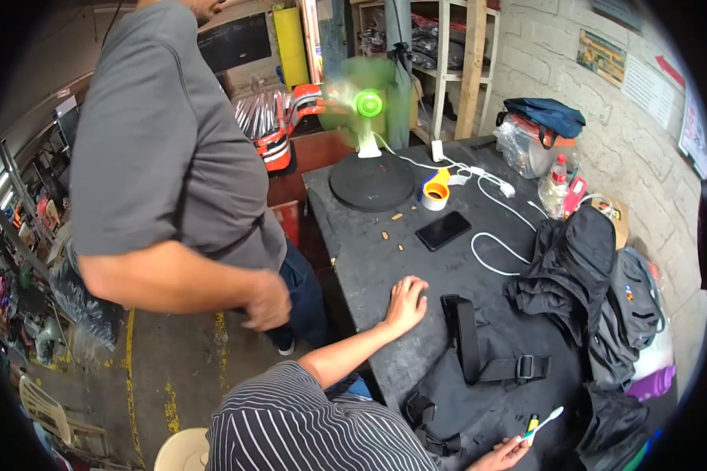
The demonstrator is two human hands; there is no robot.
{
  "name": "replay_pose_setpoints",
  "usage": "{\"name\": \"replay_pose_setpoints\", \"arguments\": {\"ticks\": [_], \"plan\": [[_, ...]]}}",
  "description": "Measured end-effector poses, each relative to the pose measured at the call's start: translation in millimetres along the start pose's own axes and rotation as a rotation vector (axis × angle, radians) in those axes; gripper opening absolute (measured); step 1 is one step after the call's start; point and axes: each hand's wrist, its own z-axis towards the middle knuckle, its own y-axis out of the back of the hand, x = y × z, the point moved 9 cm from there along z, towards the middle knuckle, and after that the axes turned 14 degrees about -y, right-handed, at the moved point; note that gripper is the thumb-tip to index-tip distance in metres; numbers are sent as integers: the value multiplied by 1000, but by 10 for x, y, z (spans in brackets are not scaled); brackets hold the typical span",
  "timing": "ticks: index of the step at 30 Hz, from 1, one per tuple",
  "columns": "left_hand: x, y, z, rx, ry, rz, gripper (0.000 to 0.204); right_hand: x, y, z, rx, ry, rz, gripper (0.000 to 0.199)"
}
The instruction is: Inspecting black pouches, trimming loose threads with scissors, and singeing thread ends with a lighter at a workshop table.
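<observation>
My left hand (407, 304) rests on the dark table with its fingers loosely bent and apart, holding nothing. At the lower edge my right hand (501, 455), partly cut off, grips a green and white toothbrush (543, 422) with its pale head pointing up and right. Beside the brush shows a small yellow and black piece (532, 426); I cannot tell whether it is held too. A black fabric bag (495, 400) lies flat between my hands. Its wide strap (467, 337) and buckle (525, 366) are on top. Beyond my left hand lies a black phone (444, 230).
A person in a grey shirt (165, 141) stands at left, forearm blurred. A green fan (368, 104) spins on a round black base (371, 182) near a tape roll (434, 190). White cables (499, 241), a bottle (556, 182) and black backpacks (577, 259) occupy the right side.
</observation>
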Motion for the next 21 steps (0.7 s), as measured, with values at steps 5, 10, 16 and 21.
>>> {"name": "replay_pose_setpoints", "arguments": {"ticks": [5,10,16,21], "plan": [[-3,359,70,-305,35,-112,51,-26,9,-62,27,-7,47,35],[37,1321,351,-727,79,-17,67,30,-40,-91,63,49,30,37],[369,1816,679,-1039,112,-307,55,11,-54,-47,93,35,-20,36],[-367,627,645,-583,89,-610,41,39,-61,-65,50,0,-34,32]]}}
